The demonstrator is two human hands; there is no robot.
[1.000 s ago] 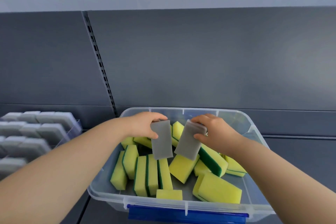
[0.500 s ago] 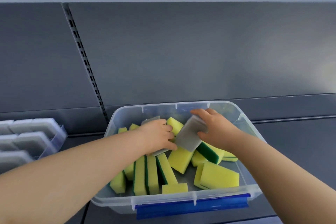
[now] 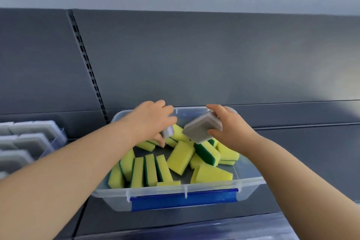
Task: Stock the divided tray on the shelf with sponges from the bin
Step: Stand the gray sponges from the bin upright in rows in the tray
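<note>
A clear plastic bin [image 3: 251, 183] with a blue front latch sits on the shelf, holding several yellow-and-green sponges [image 3: 180, 157]. Over its far left part, my left hand [image 3: 151, 121] grips a grey sponge [image 3: 168, 132], mostly hidden under the fingers. My right hand [image 3: 230, 128] holds a second grey sponge [image 3: 201, 129], tilted, above the bin's middle. The divided tray [image 3: 61, 136] stands at the left edge, its compartments filled with grey sponges [image 3: 29, 140].
A dark grey back panel with a slotted upright [image 3: 87, 64] rises behind the bin. The grey shelf surface [image 3: 303, 142] runs to the right of the bin and in front of it.
Both hands have lifted a little with their grey sponges. The right hand's sponge now sits higher and flatter. The view has shifted, so the bin appears lower.
</note>
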